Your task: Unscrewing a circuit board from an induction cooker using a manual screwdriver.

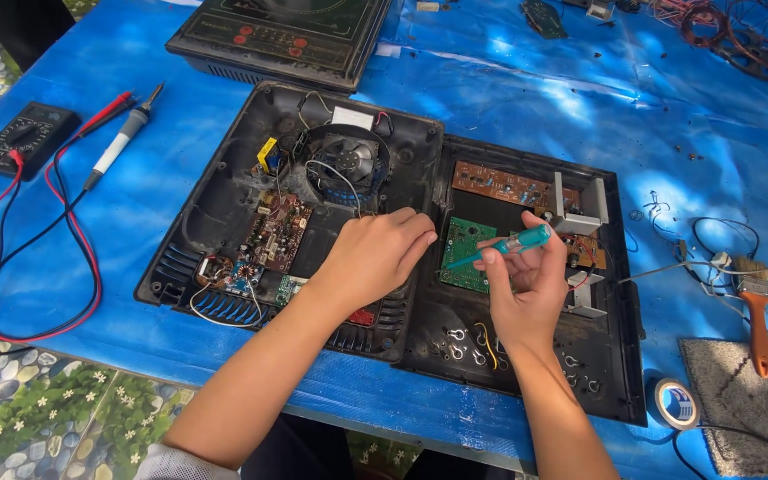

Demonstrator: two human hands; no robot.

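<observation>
Right hand [526, 284] grips a teal screwdriver [510, 244] raised over the green board [466, 253]; left hand [375, 253] curls, empty, over the casing [224, 191].

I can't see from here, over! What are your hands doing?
Right hand grips teal screwdriver over green circuit board. Left hand rests on opened cooker base, empty. Nothing between them.
</observation>
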